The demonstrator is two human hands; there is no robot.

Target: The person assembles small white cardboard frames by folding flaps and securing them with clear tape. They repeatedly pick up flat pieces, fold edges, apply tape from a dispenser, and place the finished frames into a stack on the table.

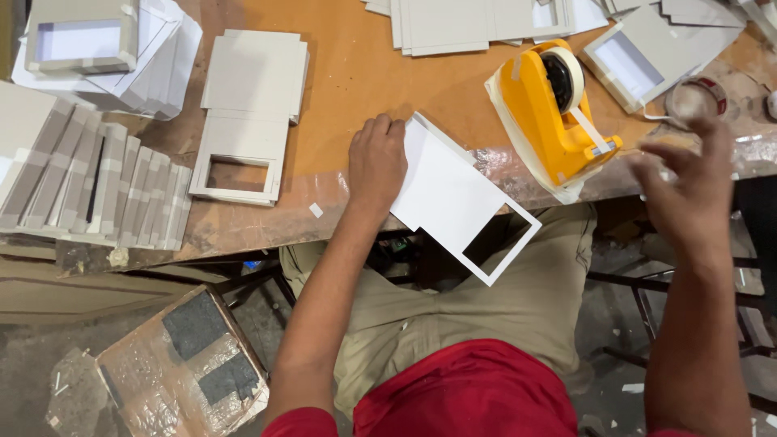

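Currently the left hand [376, 166] lies knuckles-up on the white card blank [453, 198], fingers curled onto its upper-left corner and pinning it to the desk [356, 73]. It's a press, not a closed grip. The blank has a rectangular window cut in its lower end, and that end hangs past the desk edge over the person's lap.

The right hand [684, 178] is in the air just right of the orange tape dispenser [550, 109], fingers spread wide. It's motion-blurred, so I can't tell if a strip of tape is stuck to the fingertips. No firm hold on anything visible.

Around it:
- Stack of flat grey boards with a windowed frame piece [239, 162] left of the pinning hand.
- Row of folded grey strips [89, 182] at far left.
- Finished tray-like box [81, 40] on white sheets, top left.
- More flat blanks along the top edge, and a loose tape roll [692, 97] behind the right hand.

Risks, as I judge them:
- The blank is held at one corner only, with much of it off the desk. Any side load could pivot it about that corner or let it tip off.
- The thin window border is unsupported, so it could crease if the knee or a hand bumps it.
- The dispenser sits close to the desk edge, so a hard pull could drag it off.
- Loose tape could fold onto itself or grab the wrong face of the card.
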